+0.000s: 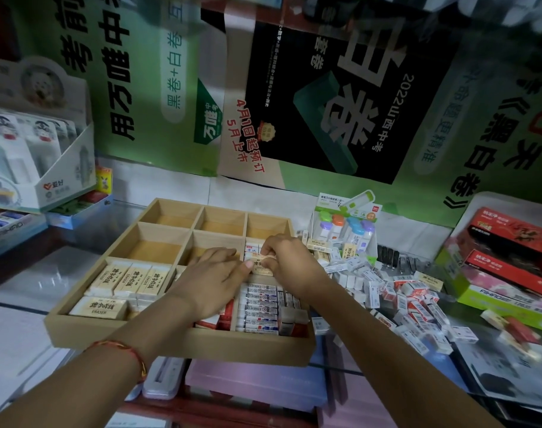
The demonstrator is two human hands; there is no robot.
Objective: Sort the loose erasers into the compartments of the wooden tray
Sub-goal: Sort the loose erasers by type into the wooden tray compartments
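Our left hand point(211, 279) covers the middle compartments of the wooden tray point(183, 344), so we cannot see what lies under it. Our right hand point(289, 264) hides most of the beige eraser point(260, 268) it pinches. Print on the loose erasers point(402, 301) to the right is too small to read. The display box point(52, 188) at far left and the red boxes point(510, 230) at right run off the edges.

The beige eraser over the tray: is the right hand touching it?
Touching. The head view shows the right hand pinching the beige eraser over the tray, its fingers curled on the eraser's right end.
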